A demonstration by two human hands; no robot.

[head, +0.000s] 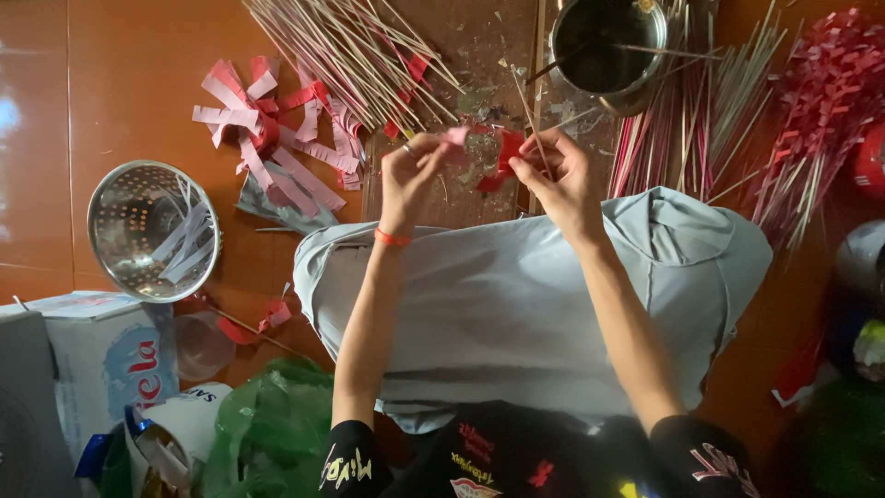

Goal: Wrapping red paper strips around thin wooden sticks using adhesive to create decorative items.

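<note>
**Mia:** What do the hands hold?

**Ben:** The left hand (412,171) pinches the pale end of a red paper strip (505,152) with its fingers pressed together. The right hand (553,175) has its fingers closed tight on the red part of the same strip and on a thin stick (527,111). The stick pokes up from that hand.

**Mia:** Where is the strip?

**Ben:** It is in the air between the two hands, just above a brown wooden board (479,55). The board lies on the orange floor (111,83), and it has little scraps on it.

**Mia:** What is around the board?

**Ben:** On the far end of the board lies a pile of thin sticks (355,51). Left of the board is a heap of red and white paper strips (267,129). Further left of the board sits a shiny metal strainer (152,231) with a few white strips inside it. Right at the board's top corner stands a dark metal pot (608,41). More sticks (691,120) lie right of the board, and far right of it is a bunch of sticks with red paper on them (820,101).

**Mia:** And close to the person?

**Ben:** A grey cloth (516,295) covers the lap, near the board's close edge. A green bag (267,433) lies well below the strainer.
</note>
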